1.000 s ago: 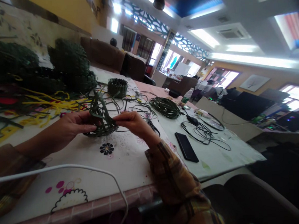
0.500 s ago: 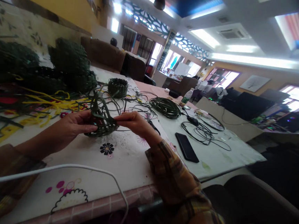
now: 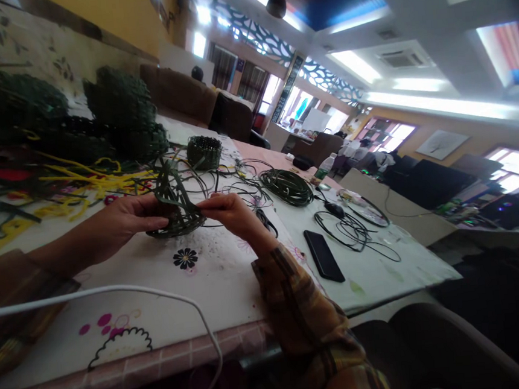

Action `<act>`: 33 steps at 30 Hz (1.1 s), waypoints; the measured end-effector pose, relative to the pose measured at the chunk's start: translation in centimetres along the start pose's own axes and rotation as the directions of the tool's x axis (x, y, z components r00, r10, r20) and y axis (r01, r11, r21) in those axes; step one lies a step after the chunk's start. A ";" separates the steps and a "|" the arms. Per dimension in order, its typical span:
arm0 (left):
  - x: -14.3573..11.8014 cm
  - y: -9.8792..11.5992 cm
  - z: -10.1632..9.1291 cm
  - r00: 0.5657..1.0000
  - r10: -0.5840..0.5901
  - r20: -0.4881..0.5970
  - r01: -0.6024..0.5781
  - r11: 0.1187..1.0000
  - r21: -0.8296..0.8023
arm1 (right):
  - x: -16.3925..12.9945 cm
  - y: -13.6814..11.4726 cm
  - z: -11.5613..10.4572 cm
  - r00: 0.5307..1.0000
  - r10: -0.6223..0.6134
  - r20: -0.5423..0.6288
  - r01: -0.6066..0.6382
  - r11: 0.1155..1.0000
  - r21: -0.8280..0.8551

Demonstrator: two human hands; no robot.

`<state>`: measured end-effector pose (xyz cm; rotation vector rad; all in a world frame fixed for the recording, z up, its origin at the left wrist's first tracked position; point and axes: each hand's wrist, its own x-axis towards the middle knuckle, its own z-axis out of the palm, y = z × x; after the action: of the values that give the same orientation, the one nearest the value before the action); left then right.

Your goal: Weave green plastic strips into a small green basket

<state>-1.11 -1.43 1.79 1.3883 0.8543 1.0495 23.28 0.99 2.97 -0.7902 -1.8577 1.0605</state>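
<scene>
I hold a half-woven green basket [image 3: 175, 217] on the table [image 3: 213, 283], between both hands. My left hand [image 3: 121, 222] cups its left side, fingers curled closed against the weave. My right hand [image 3: 229, 212] pinches a green strip [image 3: 197, 207] at the right rim, thumb and forefinger closed on it.

To weave well, I judge that the left hand must steady the base while the right pulls the strip snug, flat and untwisted against the row below.

The base lies flat, with its mouth facing up. The loose stakes [image 3: 170, 181] rise and lean away from me. The long axis runs roughly hand to hand.
</scene>
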 end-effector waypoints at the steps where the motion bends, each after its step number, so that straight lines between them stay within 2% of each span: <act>1: 0.0 0.0 0.0 1.000 -0.005 -0.007 0.005 1.000 0.015 | 0.0 0.0 0.0 1.000 -0.001 -0.002 0.001 1.000 0.008; 7: -0.1 0.2 -0.1 1.000 -0.010 -0.003 0.010 0.993 0.115 | 0.0 0.1 -0.1 1.000 0.022 0.000 -0.022 1.000 -0.004; 12: 0.0 -0.3 -0.4 0.999 0.031 0.009 -0.032 0.988 0.149 | 0.0 0.2 -0.1 1.000 0.004 -0.005 -0.004 1.000 -0.022; 18: 0.0 -0.5 -0.5 0.999 0.042 0.009 -0.042 0.992 0.116 | 0.1 0.5 0.1 1.000 -0.011 0.002 0.011 0.995 -0.101; 27: 0.2 -0.6 -0.5 0.999 0.019 0.042 -0.022 0.997 0.071 | -0.1 -0.4 0.8 0.999 -0.032 -0.021 0.028 0.985 -0.170; 33: 0.1 -0.5 -0.9 0.999 0.013 0.049 -0.018 0.996 0.085 | -0.5 -1.0 1.4 0.991 -0.124 -0.047 0.105 0.952 -0.289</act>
<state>-1.82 -0.95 1.26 1.4888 0.8624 0.9968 22.20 -0.37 3.25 -0.8585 -2.0017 0.6933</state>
